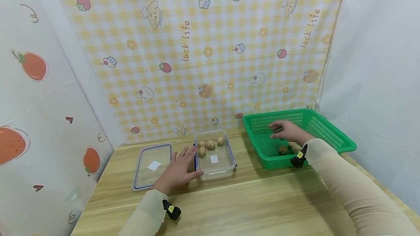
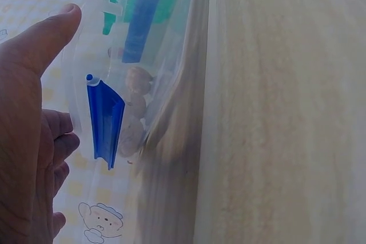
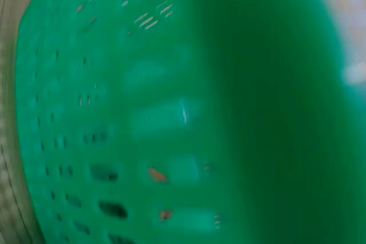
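A clear plastic box (image 1: 218, 161) with blue latches holds several walnuts (image 1: 211, 144) toward its back and left. My left hand (image 1: 178, 170) rests at the box's left side, fingers straight and spread, thumb near the front corner. In the left wrist view, a blue latch (image 2: 106, 121) hangs down beside the fingers, and walnuts (image 2: 136, 107) show through the wall. Over the green basket (image 1: 272, 163), my right hand (image 1: 288, 132) hangs with fingers loosely bent and apart from the thumb; nothing shows between them. Below it lie several walnuts (image 1: 293, 146), partly hidden by the wrist.
Left of the box, a clear lid (image 1: 152, 176) with a blue seal lies flat on the wooden table (image 1: 229, 207). A checked cloth (image 1: 197, 75) hangs behind the table, and a white curtain (image 1: 377, 65) stands at the right. The basket wall (image 3: 114, 95) fills the right wrist view.
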### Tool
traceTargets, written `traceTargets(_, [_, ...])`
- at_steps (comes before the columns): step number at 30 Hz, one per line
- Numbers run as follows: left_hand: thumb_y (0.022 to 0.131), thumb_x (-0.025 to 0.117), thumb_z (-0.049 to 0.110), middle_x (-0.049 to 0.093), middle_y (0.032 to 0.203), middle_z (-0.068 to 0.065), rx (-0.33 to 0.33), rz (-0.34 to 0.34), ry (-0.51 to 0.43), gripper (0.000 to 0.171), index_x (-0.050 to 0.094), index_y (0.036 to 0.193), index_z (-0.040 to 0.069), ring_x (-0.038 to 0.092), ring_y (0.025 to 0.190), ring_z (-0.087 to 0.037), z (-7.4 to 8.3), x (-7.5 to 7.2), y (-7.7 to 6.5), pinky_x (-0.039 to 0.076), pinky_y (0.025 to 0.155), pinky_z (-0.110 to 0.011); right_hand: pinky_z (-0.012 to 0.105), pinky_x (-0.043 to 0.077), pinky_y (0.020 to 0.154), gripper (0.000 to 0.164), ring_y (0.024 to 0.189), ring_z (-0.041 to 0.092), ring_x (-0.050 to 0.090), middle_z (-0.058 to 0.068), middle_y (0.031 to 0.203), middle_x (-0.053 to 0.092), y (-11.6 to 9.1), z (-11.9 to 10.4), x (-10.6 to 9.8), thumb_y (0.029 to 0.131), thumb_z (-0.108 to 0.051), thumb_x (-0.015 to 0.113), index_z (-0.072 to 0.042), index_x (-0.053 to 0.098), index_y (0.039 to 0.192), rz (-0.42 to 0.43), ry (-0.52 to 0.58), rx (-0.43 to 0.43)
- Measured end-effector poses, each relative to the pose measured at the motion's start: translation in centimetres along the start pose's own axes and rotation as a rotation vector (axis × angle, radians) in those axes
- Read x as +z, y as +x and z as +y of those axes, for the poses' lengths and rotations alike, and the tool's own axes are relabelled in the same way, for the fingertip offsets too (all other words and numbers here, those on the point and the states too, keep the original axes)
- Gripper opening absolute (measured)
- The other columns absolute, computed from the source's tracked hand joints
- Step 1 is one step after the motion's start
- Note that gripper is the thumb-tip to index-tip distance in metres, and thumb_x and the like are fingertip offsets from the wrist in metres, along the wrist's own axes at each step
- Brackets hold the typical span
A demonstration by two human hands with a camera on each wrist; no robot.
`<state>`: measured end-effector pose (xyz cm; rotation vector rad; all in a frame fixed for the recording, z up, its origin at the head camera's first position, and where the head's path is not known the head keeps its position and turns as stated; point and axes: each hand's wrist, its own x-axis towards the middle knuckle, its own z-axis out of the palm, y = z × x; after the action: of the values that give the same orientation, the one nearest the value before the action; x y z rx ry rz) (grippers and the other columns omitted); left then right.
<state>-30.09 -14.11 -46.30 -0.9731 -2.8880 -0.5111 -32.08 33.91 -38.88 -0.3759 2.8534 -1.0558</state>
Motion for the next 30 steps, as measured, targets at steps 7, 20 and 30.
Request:
traceTargets(7, [0.094,0.052,0.070,0.020,0.168,-0.006,0.000,0.008,-0.001,0.094,0.021,0.163,0.013,0.011,0.155,-0.032,0.1,0.0,0.1,0.000,0.120,-0.063,0.052,0.054,0.089,0.054,0.122,0.047,0.055,0.033,0.135,0.055,-0.4,1.2,0.1,0.095,-0.016,0.072,0.009,0.053,0.139,-0.045,-0.055,0.035])
traceTargets(20, [0.094,0.051,0.070,0.020,0.168,-0.006,-0.016,-0.003,0.013,0.095,0.021,0.163,0.013,0.011,0.155,-0.031,0.1,-0.1,0.0,0.002,0.121,-0.062,0.054,0.054,0.090,0.048,0.116,0.048,0.059,0.030,0.124,0.063,-0.6,2.6,0.8,0.087,-0.011,0.079,0.010,0.062,0.128,-0.158,-0.150,0.078])
traceTargets(30, [0.094,0.051,0.069,0.021,0.168,-0.006,-0.011,0.004,0.008,0.094,0.022,0.163,0.012,0.011,0.155,-0.032,0.2,-0.2,-0.1,0.001,0.121,-0.062,0.041,0.059,0.075,0.029,0.098,0.030,0.066,0.015,0.107,0.070,-1.0,2.6,1.2,0.088,0.002,0.073,0.008,0.070,0.116,-0.237,-0.135,0.060])
